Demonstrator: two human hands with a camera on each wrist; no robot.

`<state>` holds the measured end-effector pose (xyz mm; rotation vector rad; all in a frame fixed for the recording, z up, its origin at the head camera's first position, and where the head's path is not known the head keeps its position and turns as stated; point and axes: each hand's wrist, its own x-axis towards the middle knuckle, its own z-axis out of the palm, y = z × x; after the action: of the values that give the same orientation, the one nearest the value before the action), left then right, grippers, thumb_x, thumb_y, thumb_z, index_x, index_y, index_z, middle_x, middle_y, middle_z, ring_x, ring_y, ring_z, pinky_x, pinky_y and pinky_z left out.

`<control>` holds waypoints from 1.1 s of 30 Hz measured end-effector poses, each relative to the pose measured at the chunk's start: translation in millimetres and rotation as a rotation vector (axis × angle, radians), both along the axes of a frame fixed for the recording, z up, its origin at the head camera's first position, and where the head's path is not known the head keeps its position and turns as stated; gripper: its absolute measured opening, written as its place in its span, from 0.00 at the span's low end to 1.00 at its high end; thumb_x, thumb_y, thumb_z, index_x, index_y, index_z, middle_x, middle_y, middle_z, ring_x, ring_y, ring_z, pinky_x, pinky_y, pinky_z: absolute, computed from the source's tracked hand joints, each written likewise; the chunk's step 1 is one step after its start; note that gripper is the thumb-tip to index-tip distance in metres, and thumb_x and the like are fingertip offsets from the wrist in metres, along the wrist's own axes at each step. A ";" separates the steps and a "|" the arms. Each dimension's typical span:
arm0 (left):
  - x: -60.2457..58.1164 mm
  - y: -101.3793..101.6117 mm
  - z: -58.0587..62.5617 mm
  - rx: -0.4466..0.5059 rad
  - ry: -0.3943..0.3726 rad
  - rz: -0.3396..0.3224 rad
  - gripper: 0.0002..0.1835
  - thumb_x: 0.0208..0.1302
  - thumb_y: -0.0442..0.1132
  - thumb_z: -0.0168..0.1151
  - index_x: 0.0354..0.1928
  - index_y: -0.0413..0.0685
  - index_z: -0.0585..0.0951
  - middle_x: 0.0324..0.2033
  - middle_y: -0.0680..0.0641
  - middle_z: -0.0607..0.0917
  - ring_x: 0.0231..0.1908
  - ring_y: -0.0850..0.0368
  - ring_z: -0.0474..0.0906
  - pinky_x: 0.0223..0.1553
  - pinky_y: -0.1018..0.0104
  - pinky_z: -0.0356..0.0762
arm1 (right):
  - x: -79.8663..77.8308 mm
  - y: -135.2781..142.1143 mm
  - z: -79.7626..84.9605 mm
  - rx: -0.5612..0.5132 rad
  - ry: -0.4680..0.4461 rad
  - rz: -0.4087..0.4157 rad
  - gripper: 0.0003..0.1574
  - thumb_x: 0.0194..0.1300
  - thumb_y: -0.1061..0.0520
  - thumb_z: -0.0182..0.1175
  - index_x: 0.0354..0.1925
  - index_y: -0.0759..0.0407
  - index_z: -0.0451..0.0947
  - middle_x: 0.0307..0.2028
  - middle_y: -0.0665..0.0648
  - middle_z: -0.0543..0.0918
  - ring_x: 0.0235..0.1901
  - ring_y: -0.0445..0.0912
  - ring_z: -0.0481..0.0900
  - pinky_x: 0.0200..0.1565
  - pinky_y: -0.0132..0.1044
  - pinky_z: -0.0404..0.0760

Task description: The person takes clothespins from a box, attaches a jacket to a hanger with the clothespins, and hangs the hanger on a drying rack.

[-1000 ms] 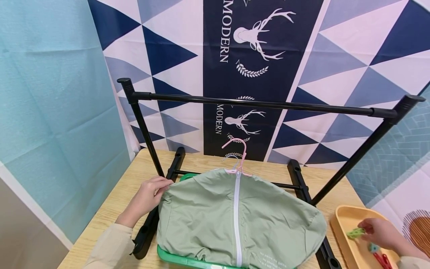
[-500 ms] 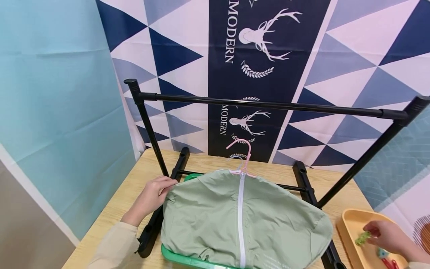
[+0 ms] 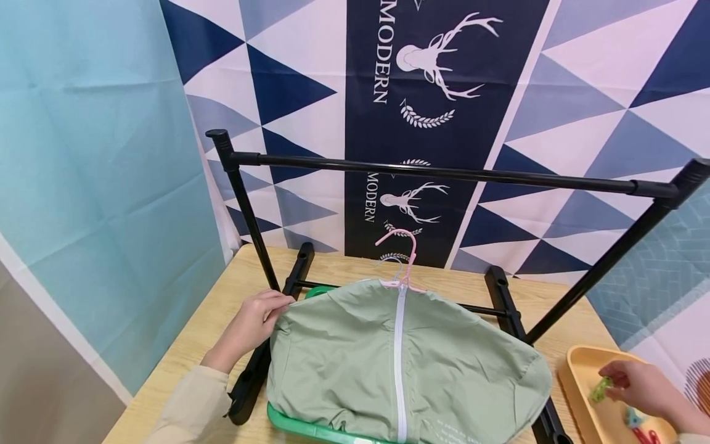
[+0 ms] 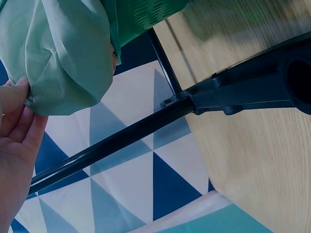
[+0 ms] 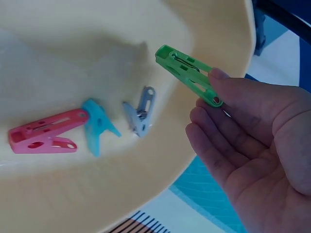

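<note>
Two hands work nearest: the right hand (image 3: 646, 391) pinches a green peg (image 5: 187, 73) by one end over the yellow tray (image 3: 589, 361), where a red peg (image 5: 48, 128), a turquoise peg (image 5: 97, 125) and a grey-blue peg (image 5: 142, 112) lie; the left hand (image 3: 251, 324) grips the left shoulder of the pale-green jacket (image 3: 344, 345). That end-hold looks slight, so a loosened thumb could drop the green peg among the others. The jacket lies over a green basket (image 3: 310, 428) on the desk (image 3: 199, 327); a one-sided tug might skew it on the pink hanger (image 3: 409, 271), whose free hook could snag the pale-blue hook (image 3: 398, 262) just behind. The black rack (image 3: 416, 171) spans above, and patterned cloth (image 3: 310, 216) hangs farthest back.
</note>
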<state>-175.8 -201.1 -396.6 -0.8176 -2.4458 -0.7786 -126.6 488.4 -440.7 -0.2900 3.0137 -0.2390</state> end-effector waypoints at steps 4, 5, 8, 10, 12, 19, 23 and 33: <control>3.8 -0.7 -0.9 0.005 0.011 0.007 0.15 0.55 0.20 0.63 0.43 0.41 0.86 0.36 0.46 0.87 0.37 0.53 0.84 0.37 0.63 0.85 | -1.6 -7.0 6.2 0.006 0.053 0.015 0.14 0.46 0.61 0.73 0.32 0.65 0.81 0.26 0.50 0.83 0.23 0.25 0.70 0.27 0.28 0.77; 4.7 -1.1 -1.1 0.005 0.016 0.012 0.15 0.55 0.20 0.63 0.43 0.41 0.86 0.36 0.46 0.87 0.37 0.53 0.84 0.37 0.63 0.85 | -1.5 -8.8 7.1 0.005 0.067 0.021 0.14 0.46 0.61 0.73 0.32 0.65 0.81 0.26 0.50 0.83 0.23 0.24 0.70 0.27 0.28 0.77; 7.4 -1.6 -1.4 0.001 0.017 0.017 0.14 0.55 0.21 0.64 0.42 0.41 0.86 0.36 0.47 0.87 0.37 0.53 0.84 0.37 0.63 0.85 | -0.4 -14.3 9.5 0.003 0.088 0.021 0.15 0.46 0.60 0.73 0.32 0.66 0.81 0.26 0.49 0.82 0.23 0.25 0.70 0.26 0.28 0.76; 8.2 -1.4 -1.9 -0.003 0.011 0.019 0.14 0.56 0.22 0.64 0.42 0.42 0.86 0.36 0.47 0.87 0.37 0.54 0.83 0.37 0.64 0.85 | 1.2 -17.2 10.6 0.008 0.097 0.016 0.15 0.45 0.60 0.74 0.32 0.65 0.81 0.25 0.48 0.82 0.23 0.25 0.69 0.26 0.28 0.76; 8.7 -1.0 -1.9 -0.003 0.008 0.016 0.13 0.56 0.23 0.64 0.42 0.42 0.87 0.36 0.48 0.87 0.37 0.55 0.83 0.37 0.64 0.85 | 1.7 -19.6 12.5 0.020 0.106 0.018 0.15 0.45 0.59 0.74 0.31 0.65 0.82 0.25 0.48 0.82 0.22 0.25 0.69 0.25 0.28 0.76; 5.1 -0.3 -1.3 0.004 0.050 0.025 0.13 0.54 0.22 0.65 0.41 0.41 0.86 0.35 0.48 0.87 0.36 0.55 0.83 0.35 0.65 0.85 | -1.6 -26.3 19.3 0.015 0.272 0.114 0.14 0.39 0.64 0.75 0.28 0.64 0.82 0.21 0.47 0.80 0.22 0.24 0.68 0.23 0.27 0.73; 3.0 0.0 -0.1 0.001 0.060 0.029 0.14 0.53 0.22 0.65 0.41 0.41 0.87 0.34 0.48 0.87 0.36 0.55 0.83 0.35 0.65 0.85 | -4.2 -31.9 25.2 0.013 0.287 0.120 0.14 0.40 0.64 0.75 0.29 0.64 0.82 0.23 0.47 0.81 0.22 0.24 0.69 0.23 0.27 0.74; 1.7 2.2 -0.9 -0.009 0.048 0.033 0.14 0.53 0.22 0.65 0.41 0.42 0.87 0.35 0.47 0.87 0.37 0.54 0.84 0.37 0.63 0.85 | -3.6 -45.1 39.6 -0.004 0.223 0.064 0.15 0.46 0.61 0.73 0.34 0.66 0.82 0.27 0.51 0.83 0.23 0.31 0.74 0.25 0.28 0.76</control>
<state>-174.2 -199.0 -397.5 -0.7884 -2.4162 -0.7279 -130.1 443.4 -401.2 -0.4409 3.2160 -0.2215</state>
